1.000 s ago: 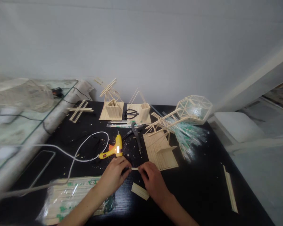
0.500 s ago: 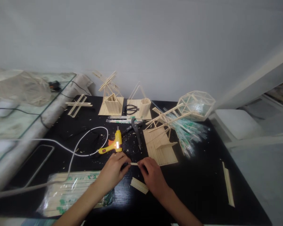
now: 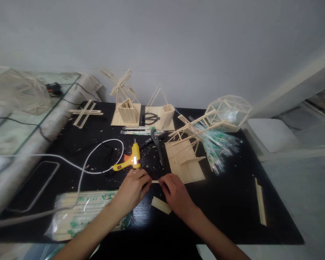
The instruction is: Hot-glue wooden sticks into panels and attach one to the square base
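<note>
A short pale wooden stick [image 3: 155,181] spans the gap between my two hands, low over the black table. Its left end is pinched in the fingers of my left hand [image 3: 135,187], its right end in those of my right hand [image 3: 176,193]. Just beyond my left hand lies a yellow glue gun [image 3: 132,159] with a lit spot on its body. Several short sticks form a small flat bundle [image 3: 161,205] near my right hand. Black-handled pliers [image 3: 157,146] lie beyond both hands.
A stick model on a flat base [image 3: 184,160] is right of centre, and two more bases [image 3: 114,117] stand by the wall. A plastic pack of sticks [image 3: 81,211] lies front left, crossed by a white cable [image 3: 82,177]. Loose sticks [image 3: 260,202] lie far right.
The view has tilted down slightly, so the table's far part appears higher. Both hands keep hold of the short stick, with little visible movement.
</note>
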`<state>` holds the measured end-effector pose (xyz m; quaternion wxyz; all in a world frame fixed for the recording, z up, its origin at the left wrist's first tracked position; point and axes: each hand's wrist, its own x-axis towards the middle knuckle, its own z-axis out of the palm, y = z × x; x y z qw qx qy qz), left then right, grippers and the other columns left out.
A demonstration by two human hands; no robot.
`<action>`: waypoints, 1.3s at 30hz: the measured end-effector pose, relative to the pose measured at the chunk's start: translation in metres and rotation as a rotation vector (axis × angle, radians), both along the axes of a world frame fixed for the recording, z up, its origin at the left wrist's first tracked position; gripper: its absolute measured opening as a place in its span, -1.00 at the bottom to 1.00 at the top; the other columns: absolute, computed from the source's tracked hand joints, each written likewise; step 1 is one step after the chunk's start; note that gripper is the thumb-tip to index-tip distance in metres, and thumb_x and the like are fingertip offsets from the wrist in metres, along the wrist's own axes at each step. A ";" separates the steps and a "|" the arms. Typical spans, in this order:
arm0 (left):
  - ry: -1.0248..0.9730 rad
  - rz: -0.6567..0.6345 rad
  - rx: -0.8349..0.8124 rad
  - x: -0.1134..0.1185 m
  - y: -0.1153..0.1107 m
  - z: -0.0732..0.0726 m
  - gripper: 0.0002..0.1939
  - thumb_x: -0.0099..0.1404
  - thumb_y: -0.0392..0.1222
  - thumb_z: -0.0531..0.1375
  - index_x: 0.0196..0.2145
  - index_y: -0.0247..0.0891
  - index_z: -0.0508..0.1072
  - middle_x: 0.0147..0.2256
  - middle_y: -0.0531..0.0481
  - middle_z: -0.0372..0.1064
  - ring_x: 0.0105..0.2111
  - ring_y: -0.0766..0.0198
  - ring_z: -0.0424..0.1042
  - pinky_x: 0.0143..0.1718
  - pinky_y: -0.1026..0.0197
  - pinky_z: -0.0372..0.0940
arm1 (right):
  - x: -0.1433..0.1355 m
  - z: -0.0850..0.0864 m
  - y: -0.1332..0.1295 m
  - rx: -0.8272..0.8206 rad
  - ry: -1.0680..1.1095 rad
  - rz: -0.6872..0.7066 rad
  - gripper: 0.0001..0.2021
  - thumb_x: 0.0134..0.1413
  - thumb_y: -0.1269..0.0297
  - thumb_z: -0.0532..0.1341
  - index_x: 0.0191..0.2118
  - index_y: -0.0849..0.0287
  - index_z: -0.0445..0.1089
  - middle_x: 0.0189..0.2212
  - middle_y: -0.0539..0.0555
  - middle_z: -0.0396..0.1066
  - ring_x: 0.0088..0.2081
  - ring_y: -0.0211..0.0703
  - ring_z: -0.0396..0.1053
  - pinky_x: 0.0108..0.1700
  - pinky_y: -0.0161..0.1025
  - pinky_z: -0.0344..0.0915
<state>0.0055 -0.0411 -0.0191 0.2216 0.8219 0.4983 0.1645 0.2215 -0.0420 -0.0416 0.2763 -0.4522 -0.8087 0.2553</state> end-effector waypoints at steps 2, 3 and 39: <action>0.001 -0.013 0.015 0.001 0.001 0.001 -0.87 0.45 -0.37 0.18 -0.22 -0.23 0.53 -0.25 -0.03 0.46 -0.20 0.13 0.43 -0.06 0.03 0.23 | 0.000 0.000 0.001 -0.004 0.000 0.009 -0.79 0.39 0.55 0.10 -0.25 0.12 0.36 -0.33 0.07 0.47 -0.22 -0.05 0.43 -0.13 -0.12 0.38; -0.005 -0.020 0.020 0.002 0.002 0.001 -0.86 0.45 -0.38 0.18 -0.22 -0.23 0.52 -0.25 -0.03 0.46 -0.21 0.13 0.43 -0.06 0.04 0.24 | 0.001 -0.001 0.001 -0.003 0.007 0.011 -0.78 0.38 0.55 0.10 -0.25 0.12 0.36 -0.33 0.06 0.47 -0.22 -0.06 0.43 -0.13 -0.12 0.39; -0.121 0.013 -0.009 0.005 0.000 -0.014 -0.77 0.52 -0.34 0.11 -0.22 -0.23 0.56 -0.23 -0.06 0.50 -0.19 0.17 0.49 -0.09 0.11 0.40 | 0.017 -0.002 -0.009 -0.069 0.045 -0.167 -0.87 0.39 0.47 0.14 -0.15 0.08 0.35 -0.30 0.06 0.51 -0.26 -0.07 0.54 -0.19 -0.13 0.49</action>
